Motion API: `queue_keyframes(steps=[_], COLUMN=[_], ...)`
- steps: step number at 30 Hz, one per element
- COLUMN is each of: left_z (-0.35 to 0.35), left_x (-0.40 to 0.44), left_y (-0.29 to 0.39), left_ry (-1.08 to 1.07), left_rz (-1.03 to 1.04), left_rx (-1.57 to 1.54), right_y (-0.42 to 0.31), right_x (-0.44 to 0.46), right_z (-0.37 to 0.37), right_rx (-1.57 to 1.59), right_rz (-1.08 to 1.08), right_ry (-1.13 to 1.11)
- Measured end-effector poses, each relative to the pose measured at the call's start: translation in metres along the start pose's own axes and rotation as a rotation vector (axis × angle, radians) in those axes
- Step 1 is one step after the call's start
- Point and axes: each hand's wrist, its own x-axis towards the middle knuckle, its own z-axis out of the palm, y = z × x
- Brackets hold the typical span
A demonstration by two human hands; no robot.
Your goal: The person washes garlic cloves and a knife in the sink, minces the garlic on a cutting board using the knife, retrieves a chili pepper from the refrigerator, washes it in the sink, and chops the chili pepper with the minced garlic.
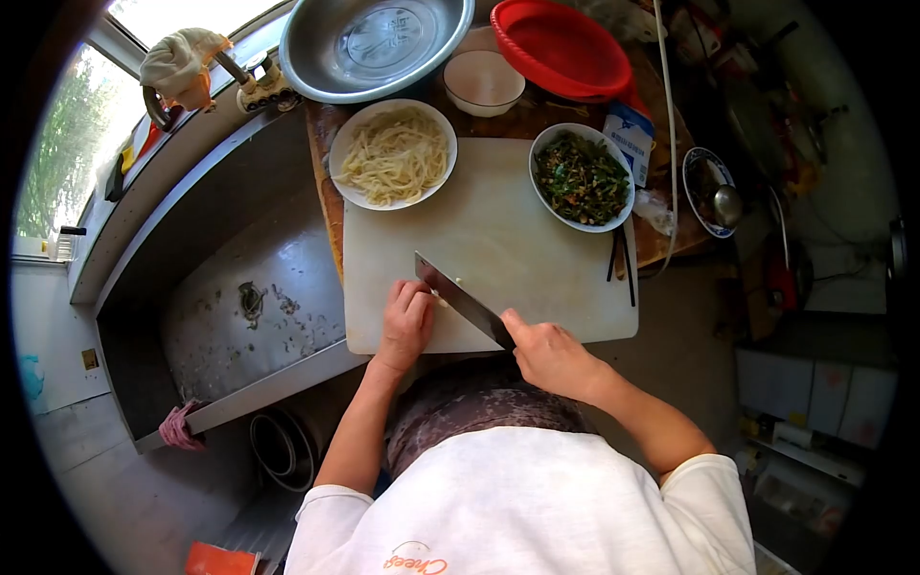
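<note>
In my right hand (553,356) is the handle of a cleaver (467,304), its dark blade slanting up to the left over the white cutting board (498,240). My left hand (408,316) rests on the board close beside the blade, fingers curled down on a small pale piece mostly hidden under them. A tiny whitish bit (459,281) lies just past the blade. Toward the board's far left corner stands a white bowl of pale noodle-like strips (398,156). A bowl of chopped dark greens (582,177) sits at the far right.
Behind the board are a large metal basin (379,43), a white bowl (484,81) and a red plastic basin (565,48). Dark chopsticks (623,264) lie at the right edge. A metal sink (240,278) with scraps is on the left. A patterned bowl with a ladle (726,204) stands right.
</note>
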Motion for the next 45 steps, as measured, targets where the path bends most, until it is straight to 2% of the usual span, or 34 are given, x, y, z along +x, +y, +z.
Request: queue_keyframes(steps=[5, 11, 16, 19, 22, 32, 37, 43, 45], left_z=[-0.003, 0.0, -0.005, -0.02, -0.023, -0.011, -0.013, -0.026, -0.027], left_x=[0.0, -0.001, 0.001, 0.004, -0.002, -0.005, -0.004, -0.002, -0.007], left_y=[-0.001, -0.003, -0.002, 0.015, 0.006, -0.005, -0.004, 0.012, 0.004], left_ry=[-0.005, 0.018, 0.02, 0.074, 0.025, 0.013, 0.025, 0.063, 0.017], left_rz=[0.0, 0.008, -0.022, -0.144, -0.07, -0.032, -0.062, -0.203, -0.143], left_rx=[-0.009, -0.026, -0.053, -0.004, 0.035, 0.016, -0.017, -0.113, -0.06], right_y=[0.003, 0.001, 0.01, 0.008, 0.007, -0.007, -0.014, -0.004, -0.002], right_x=[0.006, 0.0, 0.009, 0.01, 0.011, 0.012, 0.012, 0.015, 0.015], right_z=[0.012, -0.002, 0.019, 0.016, 0.015, 0.007, 0.005, 0.011, 0.016], right_rx=[-0.011, 0.116, 0.091, 0.089, 0.062, -0.088, -0.084, -0.143, -0.126], right_rz=[-0.012, -0.007, 0.004, 0.005, -0.02, -0.034, -0.043, -0.036, -0.044], right_ry=[0.031, -0.013, 0.054, 0.051, 0.051, 0.013, 0.029, 0.041, 0.062])
